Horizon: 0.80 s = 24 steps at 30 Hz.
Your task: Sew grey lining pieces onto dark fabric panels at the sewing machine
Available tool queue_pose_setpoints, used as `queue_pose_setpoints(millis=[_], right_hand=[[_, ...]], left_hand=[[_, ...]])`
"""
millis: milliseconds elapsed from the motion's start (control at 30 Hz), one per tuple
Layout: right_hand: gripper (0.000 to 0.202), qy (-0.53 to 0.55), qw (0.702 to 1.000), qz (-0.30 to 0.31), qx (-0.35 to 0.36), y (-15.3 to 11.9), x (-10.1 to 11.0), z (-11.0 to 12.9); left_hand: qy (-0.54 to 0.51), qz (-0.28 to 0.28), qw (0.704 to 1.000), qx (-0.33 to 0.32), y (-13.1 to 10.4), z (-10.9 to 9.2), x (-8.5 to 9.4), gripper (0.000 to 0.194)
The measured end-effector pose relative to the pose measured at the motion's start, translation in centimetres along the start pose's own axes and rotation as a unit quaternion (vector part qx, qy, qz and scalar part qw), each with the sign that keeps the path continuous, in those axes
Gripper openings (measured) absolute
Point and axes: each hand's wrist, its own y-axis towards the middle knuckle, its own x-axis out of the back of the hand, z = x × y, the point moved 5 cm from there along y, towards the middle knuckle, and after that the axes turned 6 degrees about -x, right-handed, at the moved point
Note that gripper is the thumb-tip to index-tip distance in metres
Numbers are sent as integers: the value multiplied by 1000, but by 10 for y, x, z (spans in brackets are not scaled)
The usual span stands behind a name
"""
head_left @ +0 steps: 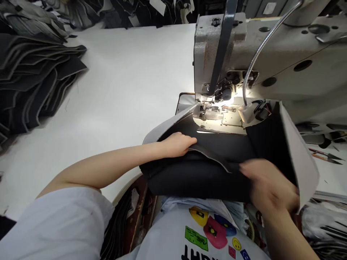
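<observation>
- Your left hand point(179, 144) is closing thumb and fingers on a raised fold of the dark piece point(200, 180).
- Your right hand point(272, 184) is blurring, fingers curling at the piece's right side; cannot tell whether it is gripping.
- Step, as judged: you are arranging the piece at the machine; the next move is probably calling for a steady hold and a flat edge.
- The piece is lying across your front, its walls curving up, black inside, pale grey outside, stitches showing near the upper left edge.
- Beyond, the sewing machine point(219, 47) is standing under lamplight; stacked dark pieces point(27, 79) are lying far left.
</observation>
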Motion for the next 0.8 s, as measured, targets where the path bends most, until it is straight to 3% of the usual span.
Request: queue_pose_setpoints(millis=[33, 100, 133, 200, 300, 400, 533, 600, 667, 733, 800], right_hand=[[33, 35, 998, -60, -3, 32, -5, 8], [36, 65, 990, -115, 54, 85, -18, 17], [37, 71, 988, -100, 90, 104, -25, 16], [35, 56, 980, -12, 188, 127, -38, 10], [31, 24, 957, 101, 272, 138, -42, -14], [30, -3, 953, 123, 277, 148, -38, -36], [31, -48, 943, 128, 303, 157, -43, -40], [32, -78, 940, 129, 307, 160, -46, -34], [34, -124, 945, 123, 277, 159, -42, -28], [33, -171, 952, 104, 231, 143, -26, -24], [29, -185, 962, 76, 188, 104, -4, -24]], left_hand=[[-20, 20, 999, 19, -2, 5, 1, 21], [-67, 74, 993, 65, -11, 18, 5, 26], [-88, 99, 987, 89, -18, 26, 8, 27], [-117, 130, 976, 129, -32, 42, 12, 27], [-147, 167, 963, 155, -47, 54, 10, 23], [-184, 205, 953, 127, -50, 40, 5, 17], [-277, 218, 936, 28, -46, -3, 9, 12], [-317, 182, 929, -63, -38, -21, 12, 13], [-294, 79, 943, -138, -26, -24, 13, 13], [-225, -54, 961, -151, -12, -10, 9, 12], [-175, -153, 965, -125, -3, 12, 1, 16]])
